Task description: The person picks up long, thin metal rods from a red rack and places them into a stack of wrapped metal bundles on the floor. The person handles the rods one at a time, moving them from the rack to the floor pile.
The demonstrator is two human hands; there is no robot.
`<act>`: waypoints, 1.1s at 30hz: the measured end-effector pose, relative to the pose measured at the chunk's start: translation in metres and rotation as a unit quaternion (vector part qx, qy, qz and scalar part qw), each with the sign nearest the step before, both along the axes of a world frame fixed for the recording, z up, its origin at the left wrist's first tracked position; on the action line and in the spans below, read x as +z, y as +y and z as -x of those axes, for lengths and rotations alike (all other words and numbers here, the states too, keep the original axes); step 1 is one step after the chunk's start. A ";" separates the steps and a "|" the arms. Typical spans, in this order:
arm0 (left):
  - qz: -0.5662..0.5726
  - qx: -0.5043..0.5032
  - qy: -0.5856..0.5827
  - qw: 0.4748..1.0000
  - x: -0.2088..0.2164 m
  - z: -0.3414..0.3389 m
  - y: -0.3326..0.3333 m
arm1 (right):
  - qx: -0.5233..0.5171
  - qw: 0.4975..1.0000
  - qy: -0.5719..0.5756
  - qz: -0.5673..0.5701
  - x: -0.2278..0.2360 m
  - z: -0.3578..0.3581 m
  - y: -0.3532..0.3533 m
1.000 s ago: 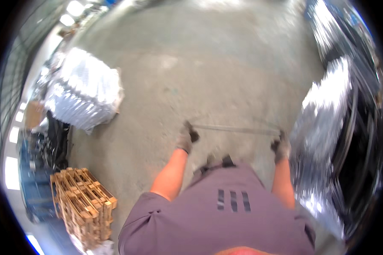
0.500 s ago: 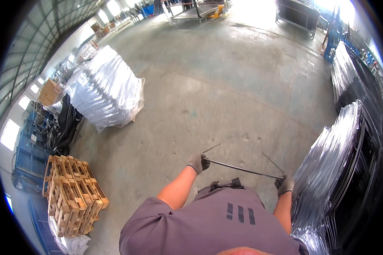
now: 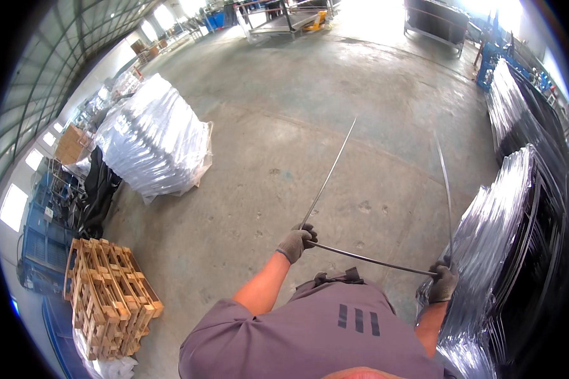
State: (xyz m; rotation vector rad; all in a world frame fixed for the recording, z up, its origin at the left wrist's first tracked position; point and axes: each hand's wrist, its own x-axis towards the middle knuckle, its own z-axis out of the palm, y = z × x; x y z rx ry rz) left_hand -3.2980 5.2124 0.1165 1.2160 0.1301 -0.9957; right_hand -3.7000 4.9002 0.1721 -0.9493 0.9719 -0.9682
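A thin dark metal frame (image 3: 373,259), bent into a U shape, is held in front of my waist. Its crossbar runs between my hands, and two long straight arms stretch away from me over the floor. My left hand (image 3: 298,242), in a grey work glove, is closed round the left corner. At the right corner, my gloved right hand (image 3: 444,280) is wrapped round the frame, close beside a plastic-wrapped stack (image 3: 487,240). The far end of the right arm is faint against the floor.
Wooden pallets (image 3: 110,297) are piled at the lower left. Beyond them stands a film-wrapped load (image 3: 155,139) on a pallet. More wrapped dark panels (image 3: 515,114) line the right side. At the far end are a platform cart (image 3: 287,24) and a dark bin on legs (image 3: 436,24).
The frame has swung so that its two side arms, foreshortened before, now reach far forward. My right hand has shifted slightly right and nearer, while my left stays about where it was.
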 end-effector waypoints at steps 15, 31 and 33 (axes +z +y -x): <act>0.111 -0.280 -0.088 0.949 0.056 0.060 -0.167 | -0.244 0.965 -0.013 0.098 0.115 0.149 0.068; 0.130 -0.375 -0.168 0.902 0.088 0.475 -0.415 | -0.635 0.768 -0.031 0.080 0.056 0.448 -0.091; 0.107 -0.410 -0.210 0.881 0.095 0.517 -0.438 | -0.642 0.763 -0.009 0.070 0.037 0.498 -0.108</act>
